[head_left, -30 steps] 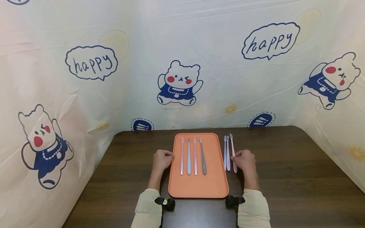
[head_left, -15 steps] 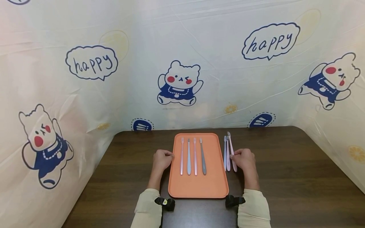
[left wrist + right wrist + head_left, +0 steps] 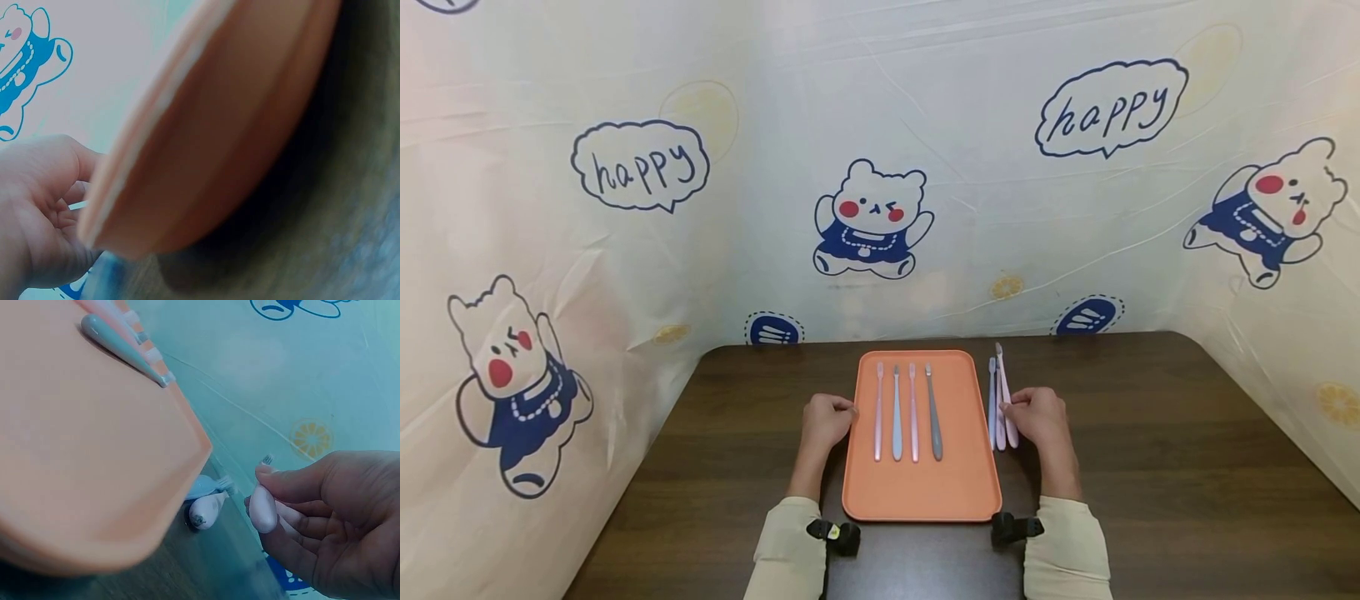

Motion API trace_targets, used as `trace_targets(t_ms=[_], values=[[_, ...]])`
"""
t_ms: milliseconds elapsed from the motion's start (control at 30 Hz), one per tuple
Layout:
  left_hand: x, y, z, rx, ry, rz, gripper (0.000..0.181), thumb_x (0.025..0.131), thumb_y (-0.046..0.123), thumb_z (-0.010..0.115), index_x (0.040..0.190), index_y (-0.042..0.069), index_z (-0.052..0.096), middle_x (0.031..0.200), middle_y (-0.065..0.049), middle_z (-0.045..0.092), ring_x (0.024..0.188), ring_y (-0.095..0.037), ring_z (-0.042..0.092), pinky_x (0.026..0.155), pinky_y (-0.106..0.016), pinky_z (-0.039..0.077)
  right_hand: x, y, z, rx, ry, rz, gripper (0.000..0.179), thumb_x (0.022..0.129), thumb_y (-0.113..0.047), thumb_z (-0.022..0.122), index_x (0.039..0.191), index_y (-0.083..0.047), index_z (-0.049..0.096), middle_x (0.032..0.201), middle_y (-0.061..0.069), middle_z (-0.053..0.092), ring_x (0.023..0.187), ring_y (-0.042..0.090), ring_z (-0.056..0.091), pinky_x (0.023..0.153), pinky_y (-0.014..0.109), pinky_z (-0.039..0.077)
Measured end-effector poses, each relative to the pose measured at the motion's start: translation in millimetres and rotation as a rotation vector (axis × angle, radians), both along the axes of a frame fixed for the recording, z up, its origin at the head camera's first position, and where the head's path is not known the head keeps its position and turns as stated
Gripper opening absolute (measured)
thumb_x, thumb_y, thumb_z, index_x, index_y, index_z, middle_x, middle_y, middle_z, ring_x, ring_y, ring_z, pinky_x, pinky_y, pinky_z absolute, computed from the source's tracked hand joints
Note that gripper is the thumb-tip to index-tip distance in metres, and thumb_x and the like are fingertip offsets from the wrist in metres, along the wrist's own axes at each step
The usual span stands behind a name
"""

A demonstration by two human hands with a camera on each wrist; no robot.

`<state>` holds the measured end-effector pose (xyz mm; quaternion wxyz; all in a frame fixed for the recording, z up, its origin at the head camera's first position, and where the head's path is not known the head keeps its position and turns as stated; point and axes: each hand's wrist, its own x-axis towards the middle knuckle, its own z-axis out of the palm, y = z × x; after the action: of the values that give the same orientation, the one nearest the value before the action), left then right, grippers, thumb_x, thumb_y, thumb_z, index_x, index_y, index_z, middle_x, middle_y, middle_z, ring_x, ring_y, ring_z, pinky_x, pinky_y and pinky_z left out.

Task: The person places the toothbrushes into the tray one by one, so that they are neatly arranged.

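Note:
My right hand [image 3: 1039, 414] pinches a pale pink toothbrush [image 3: 1011, 432] between thumb and fingers, just right of the orange tray [image 3: 922, 496]. In the right wrist view the rounded handle end [image 3: 264, 509] points toward the camera, above the table. Beneath and beside it lie a light blue toothbrush [image 3: 992, 396] and a pale pink one [image 3: 206, 511]. My left hand [image 3: 827, 418] grips the tray's left rim, thumb on top, as the left wrist view shows. On the tray, side by side, are a pink toothbrush [image 3: 878, 425], a blue one [image 3: 897, 433], another pink one [image 3: 913, 429] and a grey one [image 3: 936, 433].
The dark wooden table [image 3: 1187, 467] extends to both sides of the tray. A white curtain [image 3: 970, 208] printed with cartoon bears hangs behind the table and along its sides. Black camera straps [image 3: 1017, 528] sit on both cuffs.
My right hand has moved slightly left and up with the pink toothbrush, which now overlaps the pale pink one on the table. The left hand and tray stay put.

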<state>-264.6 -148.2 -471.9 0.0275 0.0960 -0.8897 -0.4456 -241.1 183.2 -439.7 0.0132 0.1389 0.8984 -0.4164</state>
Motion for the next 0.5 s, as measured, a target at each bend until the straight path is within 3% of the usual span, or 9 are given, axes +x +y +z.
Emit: trace_targets(t_ms=[267, 500], values=[[-0.3, -0.1, -0.7, -0.007, -0.002, 0.001, 0.015, 0.087, 0.012, 0.070, 0.092, 0.003, 0.081, 0.093, -0.014, 0.078, 0.077, -0.020, 0.068, 0.061, -0.029, 0.052, -0.8, -4.9, 0.8, -0.021, 0.009, 0.023, 0.028, 0.093, -0.017, 0.070, 0.110, 0.005, 0.073, 0.095, 0.018, 0.076, 0.071, 0.015, 0.066, 0.062, 0.025, 0.049], [0.2, -0.1, -0.1, -0.001, -0.006, 0.003, 0.016, 0.087, 0.012, 0.069, 0.093, 0.003, 0.081, 0.093, -0.014, 0.078, 0.077, -0.020, 0.068, 0.062, -0.030, 0.053, -0.3, -9.9, 1.8, -0.056, -0.009, 0.034, 0.027, 0.093, -0.015, 0.070, 0.110, 0.006, 0.072, 0.093, 0.019, 0.073, 0.070, 0.017, 0.064, 0.062, 0.026, 0.049]])
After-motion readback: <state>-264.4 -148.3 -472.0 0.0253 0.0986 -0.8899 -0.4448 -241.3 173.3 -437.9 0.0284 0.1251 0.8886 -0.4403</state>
